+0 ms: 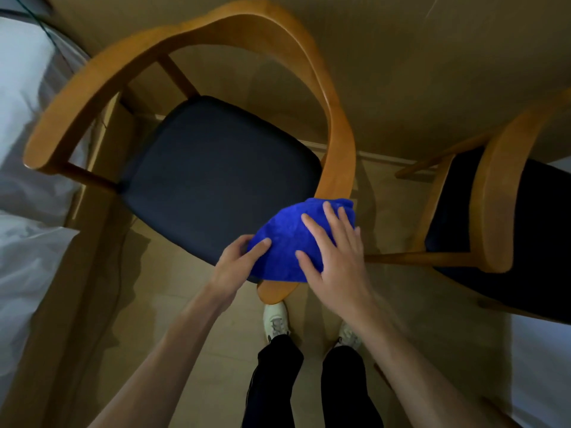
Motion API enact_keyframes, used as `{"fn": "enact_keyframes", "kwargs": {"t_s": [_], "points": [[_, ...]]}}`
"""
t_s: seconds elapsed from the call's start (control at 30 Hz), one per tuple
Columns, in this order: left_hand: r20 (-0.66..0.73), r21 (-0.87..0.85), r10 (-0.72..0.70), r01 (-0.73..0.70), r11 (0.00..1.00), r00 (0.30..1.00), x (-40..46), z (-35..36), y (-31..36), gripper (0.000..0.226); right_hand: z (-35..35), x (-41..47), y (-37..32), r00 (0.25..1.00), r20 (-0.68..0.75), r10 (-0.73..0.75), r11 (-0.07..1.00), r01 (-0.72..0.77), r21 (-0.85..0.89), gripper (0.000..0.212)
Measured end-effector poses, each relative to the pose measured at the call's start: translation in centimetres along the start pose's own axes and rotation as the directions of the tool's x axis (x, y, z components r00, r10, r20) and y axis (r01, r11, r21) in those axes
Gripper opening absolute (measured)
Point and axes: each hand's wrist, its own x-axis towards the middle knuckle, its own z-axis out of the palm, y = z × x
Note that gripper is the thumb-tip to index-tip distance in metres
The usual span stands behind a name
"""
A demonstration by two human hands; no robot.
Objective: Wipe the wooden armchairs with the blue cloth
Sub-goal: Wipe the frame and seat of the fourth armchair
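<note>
White bedding [21,168] left of the near armchair [335,134], left hand [238,261] pinching the blue cloth [287,239] (draped over that armchair's right armrest end), right hand [336,251] pressing flat on the cloth, fingers straight, second armchair [497,193] right of it

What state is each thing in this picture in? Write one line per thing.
Cloth: bunched, draped over the near chair's armrest end.
Left hand: grips the cloth's edge.
Right hand: fingers spread, pressing flat on the cloth.
Near chair: upright, dark seat bare.
Far chair: upright, untouched, partly out of view.
Bed: covered in white bedding.
</note>
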Motion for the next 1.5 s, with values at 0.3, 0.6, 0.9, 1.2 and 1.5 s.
{"fn": "enact_keyframes", "kwargs": {"t_s": [0.3, 0.6, 0.9, 1.2, 1.5], "points": [[-0.058, 0.349, 0.168, -0.138, 0.927, 0.984, 0.6, -2.1, -0.5, 0.052, 3.0, -3.5, -3.4, 0.914, -0.043, 0.403, 0.906, -0.405, -0.122, 0.076], [0.059, 0.297, 0.254, -0.26, 0.919, 0.965, 0.2, -0.8, -0.1, 0.041, 4.9, -1.8, -5.4, 0.882, -0.039, 0.47, 0.882, -0.468, 0.054, 0.1], [0.221, -0.024, 0.028, -0.023, 0.999, 0.975, 1.6, 1.0, 1.5, 0.042, 5.4, 0.2, -5.7, 0.743, -0.076, 0.665, 0.669, -0.546, 0.504, 0.11], [0.322, -0.05, 0.064, -0.051, 0.997, 0.945, 8.0, 5.8, 8.9, 0.08, 0.3, 11.9, 2.2, 0.857, -0.215, 0.468, 0.867, -0.493, -0.074, 0.11], [0.133, 0.124, 0.131, -0.148, 0.981, 0.982, -1.9, -0.2, -1.1, 0.064, 6.9, -1.8, -5.4, 0.884, -0.137, 0.448, 0.893, -0.432, 0.129, 0.087]]}}
